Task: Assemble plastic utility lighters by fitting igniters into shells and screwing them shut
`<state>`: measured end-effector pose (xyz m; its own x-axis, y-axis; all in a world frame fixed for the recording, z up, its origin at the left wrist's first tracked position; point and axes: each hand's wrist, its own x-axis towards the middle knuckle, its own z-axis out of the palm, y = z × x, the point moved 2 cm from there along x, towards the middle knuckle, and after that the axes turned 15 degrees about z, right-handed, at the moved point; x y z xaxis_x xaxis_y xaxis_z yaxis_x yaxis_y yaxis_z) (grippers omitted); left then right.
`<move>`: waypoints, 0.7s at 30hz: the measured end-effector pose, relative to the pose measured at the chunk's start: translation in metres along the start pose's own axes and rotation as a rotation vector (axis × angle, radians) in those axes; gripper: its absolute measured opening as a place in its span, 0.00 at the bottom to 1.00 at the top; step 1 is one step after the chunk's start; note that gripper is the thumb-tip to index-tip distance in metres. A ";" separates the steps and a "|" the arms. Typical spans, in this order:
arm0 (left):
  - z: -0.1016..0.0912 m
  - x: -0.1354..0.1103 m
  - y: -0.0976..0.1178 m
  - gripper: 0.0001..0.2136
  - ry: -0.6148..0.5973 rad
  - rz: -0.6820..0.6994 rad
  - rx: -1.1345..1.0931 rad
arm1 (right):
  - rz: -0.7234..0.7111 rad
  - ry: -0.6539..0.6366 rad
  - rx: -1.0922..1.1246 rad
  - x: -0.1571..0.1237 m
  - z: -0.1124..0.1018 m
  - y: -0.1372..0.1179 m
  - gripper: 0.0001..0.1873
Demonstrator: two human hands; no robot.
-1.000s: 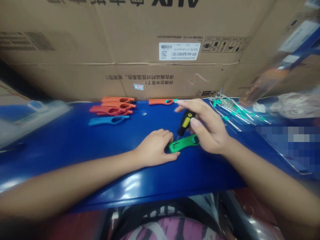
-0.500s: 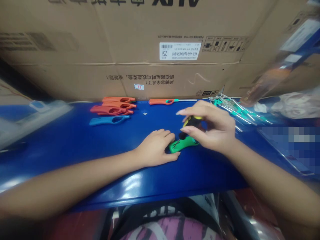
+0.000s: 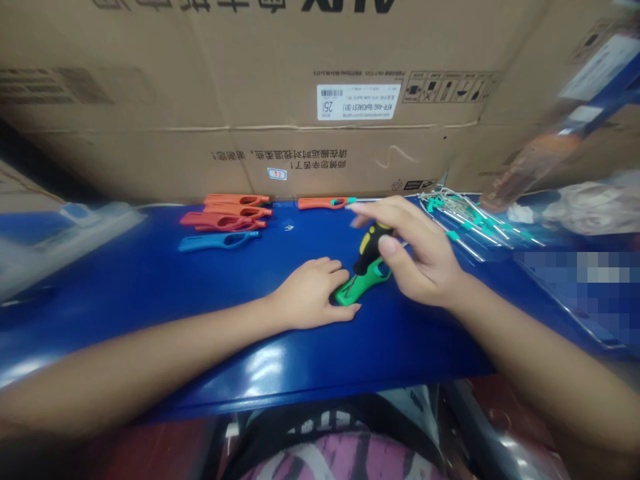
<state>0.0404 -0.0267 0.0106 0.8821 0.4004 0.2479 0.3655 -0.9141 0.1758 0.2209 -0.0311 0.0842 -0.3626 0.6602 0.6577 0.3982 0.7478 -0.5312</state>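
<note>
Left hand rests palm-down on the table, its thumb along the near side and its curled fingers on the far side of a green handle, pinning the piece's left end between them. From that grip the green handle slants away to the right, its loop end lying just below and partly behind the right hand. This right hand is partly closed, thumb and fingers around the black and yellow grip of a screwdriver, with the index finger stretched out past it; the shaft slopes down to the left onto the green handle, near the left hand's fingers, though whether its tip sits in a screw is too small to tell. Beyond the left hand lie a blue handle and several red-orange handles; an orange lighter lies at the back, and metal rods with green parts lie beyond the right hand
</note>
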 end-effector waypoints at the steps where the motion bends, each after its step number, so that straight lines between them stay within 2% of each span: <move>1: 0.000 0.000 0.000 0.18 0.002 0.002 0.003 | 0.038 -0.060 0.038 0.000 0.001 0.000 0.19; 3: 0.000 0.000 0.000 0.18 0.006 0.000 0.002 | 0.086 -0.101 0.091 -0.001 0.002 0.000 0.19; 6: 0.000 0.000 0.000 0.17 0.010 -0.001 -0.018 | 0.016 0.031 -0.011 -0.003 0.000 -0.002 0.14; 8: 0.001 0.000 0.000 0.17 0.013 0.002 -0.022 | -0.012 0.067 -0.086 -0.003 -0.001 -0.003 0.15; 12: 0.001 0.000 -0.001 0.18 0.011 -0.004 -0.018 | 0.097 -0.072 0.035 -0.004 0.003 -0.001 0.20; 14: 0.001 0.000 -0.001 0.18 0.010 -0.011 -0.025 | 0.084 -0.024 0.038 -0.004 0.003 -0.001 0.16; 17: 0.000 0.000 0.000 0.18 0.014 -0.017 -0.027 | -0.024 0.113 -0.105 -0.004 0.001 -0.001 0.10; 18: 0.000 0.001 0.000 0.18 0.014 -0.017 -0.024 | -0.031 0.100 -0.135 -0.004 0.001 -0.001 0.11; 21: -0.001 0.001 0.000 0.18 0.012 -0.012 -0.014 | 0.045 -0.068 -0.067 -0.002 0.004 0.001 0.19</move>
<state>0.0413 -0.0266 0.0117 0.8741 0.4120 0.2573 0.3717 -0.9083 0.1919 0.2185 -0.0318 0.0804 -0.3985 0.6976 0.5954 0.4699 0.7128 -0.5207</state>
